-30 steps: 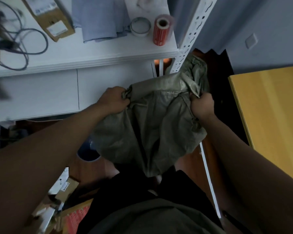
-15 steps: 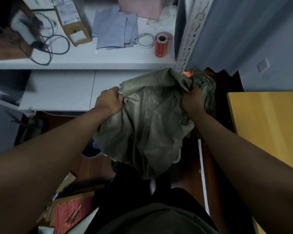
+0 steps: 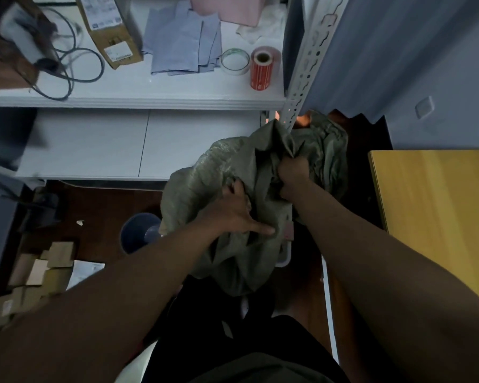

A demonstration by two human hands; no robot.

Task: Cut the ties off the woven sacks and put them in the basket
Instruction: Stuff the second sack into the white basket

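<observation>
A crumpled grey-green woven sack (image 3: 205, 189) hangs in front of me above the floor. My right hand (image 3: 292, 175) grips a bunch of its upper fabric in a fist. My left hand (image 3: 237, 214) lies against the sack's middle with the thumb spread flat; its fingertips sink into the folds, so I cannot see whether they grip. A pale basket rim (image 3: 286, 255) shows just under the sack's lower right edge; most of the basket is hidden. No tie or cutting tool is visible.
A white shelf (image 3: 133, 98) ahead carries a red label roll (image 3: 262, 69), a tape ring (image 3: 235, 62), blue cloths, a cardboard box and cables. A blue bucket (image 3: 138, 234) stands on the dark floor at left. A yellow table (image 3: 437, 217) is close on the right.
My left hand has left the sack's top left corner and moved down and right onto its middle. The sack has dropped lower and bunched up; my right hand keeps its hold.
</observation>
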